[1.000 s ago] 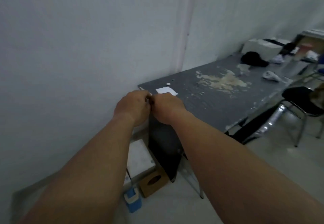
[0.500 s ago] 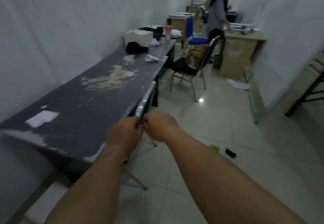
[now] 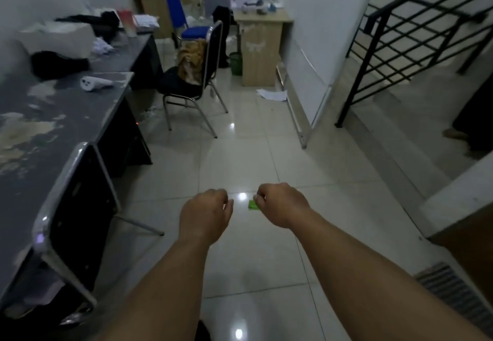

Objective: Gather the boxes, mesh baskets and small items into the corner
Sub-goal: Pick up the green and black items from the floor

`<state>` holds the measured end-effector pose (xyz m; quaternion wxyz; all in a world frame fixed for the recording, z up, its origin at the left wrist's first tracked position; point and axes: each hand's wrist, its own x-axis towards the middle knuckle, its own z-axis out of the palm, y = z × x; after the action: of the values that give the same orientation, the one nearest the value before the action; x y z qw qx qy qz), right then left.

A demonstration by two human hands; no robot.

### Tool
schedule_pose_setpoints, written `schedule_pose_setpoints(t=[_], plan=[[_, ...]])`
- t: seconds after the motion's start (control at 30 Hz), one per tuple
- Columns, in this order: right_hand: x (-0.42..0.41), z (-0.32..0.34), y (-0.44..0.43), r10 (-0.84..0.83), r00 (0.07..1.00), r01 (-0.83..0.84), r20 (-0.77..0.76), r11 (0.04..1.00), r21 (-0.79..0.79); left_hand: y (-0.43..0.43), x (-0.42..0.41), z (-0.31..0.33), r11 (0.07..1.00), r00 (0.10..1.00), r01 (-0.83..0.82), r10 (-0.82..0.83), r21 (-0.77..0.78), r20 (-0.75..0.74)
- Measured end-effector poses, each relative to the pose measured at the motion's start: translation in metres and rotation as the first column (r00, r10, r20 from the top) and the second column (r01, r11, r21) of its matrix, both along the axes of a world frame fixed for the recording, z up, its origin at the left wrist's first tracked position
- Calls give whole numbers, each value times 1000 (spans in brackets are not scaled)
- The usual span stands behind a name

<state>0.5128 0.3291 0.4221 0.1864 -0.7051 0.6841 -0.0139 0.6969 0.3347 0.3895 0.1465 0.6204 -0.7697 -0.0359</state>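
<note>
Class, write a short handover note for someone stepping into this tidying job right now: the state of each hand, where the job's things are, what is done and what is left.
Left hand: out over the tiled floor, fingers curled under. Whether it holds anything cannot be seen.
Right hand: same pose, knuckles up, beside a small green item. Cannot tell if it grips the item or is only in front of it.
Things: a white box sits at the far end of the grey table. No mesh baskets and no corner are in view.
Done: cannot be judged from this view.
Left: at least the green item and the white box look ungathered.
</note>
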Motion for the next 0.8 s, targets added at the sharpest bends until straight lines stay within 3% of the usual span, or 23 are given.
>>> schedule_pose_setpoints(t=[0.13, 0.23, 0.33, 0.6, 0.8], plan=[[-24, -22, -50, -72, 997, 76, -38, 991, 110, -64, -19, -17, 978, 992, 83, -98, 191, 74], [-34, -35, -101, -128, 989, 142, -81, 966, 216, -121, -15, -31, 905, 974, 84, -162, 418, 157], [-43, -47, -141, -187, 975, 215, -123, 932, 291, -170, -3, -43, 845, 950, 100, -239, 525, 202], [-83, -96, -224, -352, 930, 360, -106, 814, 455, -293, -41, -78, 766, 905, 180, -375, 617, 202], [-139, -157, -300, -350, 932, 345, -96, 773, 532, -369, -114, -147, 704, 901, 189, -402, 685, 165]])
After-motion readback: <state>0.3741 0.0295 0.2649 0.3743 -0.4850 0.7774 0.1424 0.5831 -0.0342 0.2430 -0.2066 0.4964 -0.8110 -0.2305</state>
